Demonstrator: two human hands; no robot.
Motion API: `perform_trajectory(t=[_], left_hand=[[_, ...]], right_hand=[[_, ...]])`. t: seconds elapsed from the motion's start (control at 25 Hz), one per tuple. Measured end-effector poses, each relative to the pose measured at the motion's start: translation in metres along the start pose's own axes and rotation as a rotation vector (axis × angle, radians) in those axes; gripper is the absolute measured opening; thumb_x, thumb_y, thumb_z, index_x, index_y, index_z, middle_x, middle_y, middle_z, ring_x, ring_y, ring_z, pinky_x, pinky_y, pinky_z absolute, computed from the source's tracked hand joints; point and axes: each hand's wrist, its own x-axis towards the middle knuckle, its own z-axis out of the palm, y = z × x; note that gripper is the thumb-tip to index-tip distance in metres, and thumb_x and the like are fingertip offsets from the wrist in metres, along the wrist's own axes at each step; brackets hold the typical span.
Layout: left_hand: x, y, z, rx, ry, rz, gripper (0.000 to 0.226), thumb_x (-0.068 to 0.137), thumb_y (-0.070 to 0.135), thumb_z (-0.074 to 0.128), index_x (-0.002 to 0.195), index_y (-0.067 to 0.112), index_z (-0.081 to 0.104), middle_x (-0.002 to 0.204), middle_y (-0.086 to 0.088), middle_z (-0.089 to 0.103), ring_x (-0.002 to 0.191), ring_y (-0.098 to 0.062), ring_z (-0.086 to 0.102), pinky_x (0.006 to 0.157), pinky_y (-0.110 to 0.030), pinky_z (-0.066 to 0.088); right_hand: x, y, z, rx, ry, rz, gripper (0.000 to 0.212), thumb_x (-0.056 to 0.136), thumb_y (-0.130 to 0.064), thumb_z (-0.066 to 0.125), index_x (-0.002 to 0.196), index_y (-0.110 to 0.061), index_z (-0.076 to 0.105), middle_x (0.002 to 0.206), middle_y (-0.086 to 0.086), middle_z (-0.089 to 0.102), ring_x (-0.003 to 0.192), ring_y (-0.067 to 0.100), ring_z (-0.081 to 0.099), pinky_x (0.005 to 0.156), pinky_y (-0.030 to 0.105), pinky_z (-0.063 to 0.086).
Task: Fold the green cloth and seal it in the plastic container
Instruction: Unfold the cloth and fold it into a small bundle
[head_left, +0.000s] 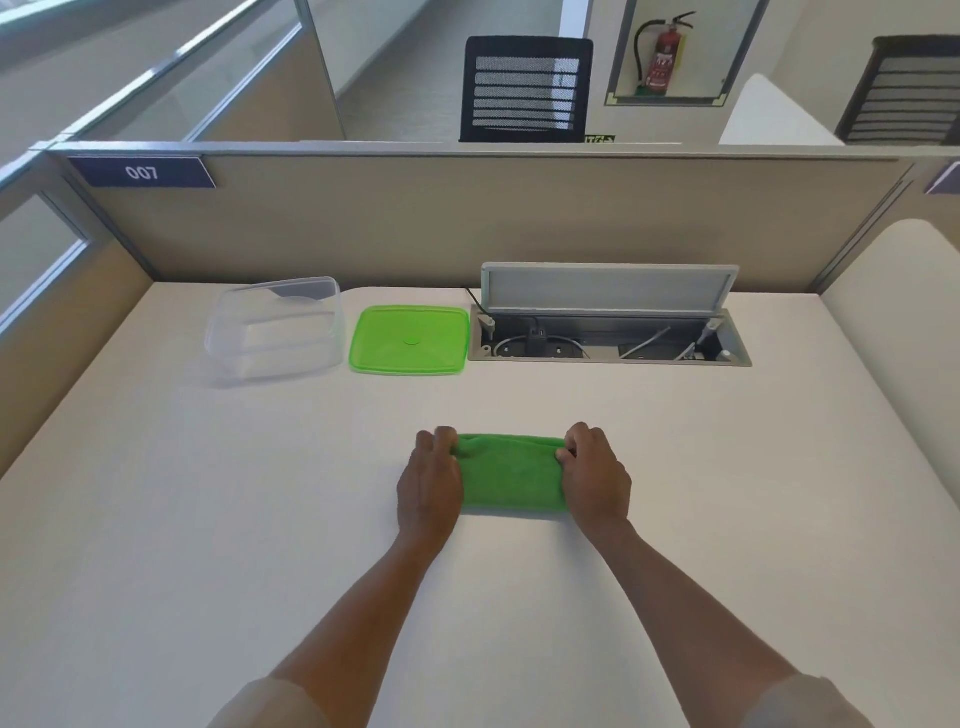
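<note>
You pinch the far corners of the green cloth (511, 480), left hand (430, 480) and right hand (596, 475) each in a closed grip, flat on the tabletop (208, 519) to fold squarely, well short of the open plastic container (275, 330) and its lid (410, 340).

sleeves (270, 701): beige, short | forearms (363, 608): bare | hands: bare

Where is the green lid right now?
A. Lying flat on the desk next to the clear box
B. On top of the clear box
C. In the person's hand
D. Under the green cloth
A: the green lid lies flat on the desk just right of the open clear box, while both hands hold the green cloth.
</note>
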Motion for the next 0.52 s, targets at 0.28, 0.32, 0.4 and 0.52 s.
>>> perform_trajectory(t=[0.28, 0.32, 0.4, 0.52], left_hand=[[-0.003, -0.004, 0.0, 0.083, -0.064, 0.072, 0.01, 0.094, 0.023, 0.048, 0.096, 0.025, 0.058, 0.098, 0.001, 0.051, 0.081, -0.026, 0.057, 0.071, -0.036, 0.041], [-0.002, -0.002, -0.001, -0.008, -0.09, -0.028, 0.007, 0.094, 0.031, 0.049, 0.094, 0.027, 0.055, 0.098, 0.003, 0.05, 0.083, -0.026, 0.058, 0.072, -0.037, 0.042], [-0.001, 0.001, -0.001, -0.17, -0.126, -0.205, 0.02, 0.091, 0.042, 0.057, 0.095, 0.025, 0.05, 0.103, 0.002, 0.05, 0.09, -0.027, 0.059, 0.073, -0.036, 0.043], [0.007, 0.003, -0.002, -0.203, -0.172, -0.375, 0.053, 0.086, 0.047, 0.067, 0.118, 0.009, 0.049, 0.117, -0.009, 0.056, 0.107, -0.032, 0.059, 0.081, -0.036, 0.042]], right_hand=[[-0.013, 0.006, 0.0, -0.063, -0.071, -0.041, 0.024, 0.097, -0.036, 0.044, 0.112, -0.025, 0.059, 0.106, -0.001, 0.057, 0.09, 0.025, 0.059, 0.069, 0.036, 0.051], [-0.016, 0.009, 0.0, -0.021, -0.102, -0.018, 0.03, 0.096, -0.04, 0.045, 0.12, -0.028, 0.058, 0.11, -0.002, 0.057, 0.097, 0.024, 0.058, 0.074, 0.036, 0.05], [-0.018, 0.013, -0.002, 0.087, -0.17, 0.035, 0.038, 0.095, -0.042, 0.048, 0.13, -0.031, 0.055, 0.115, -0.003, 0.058, 0.106, 0.021, 0.056, 0.083, 0.036, 0.046], [-0.016, 0.013, -0.006, 0.144, -0.225, 0.077, 0.046, 0.091, -0.036, 0.058, 0.136, -0.026, 0.052, 0.11, 0.004, 0.061, 0.105, 0.024, 0.057, 0.083, 0.034, 0.043]])
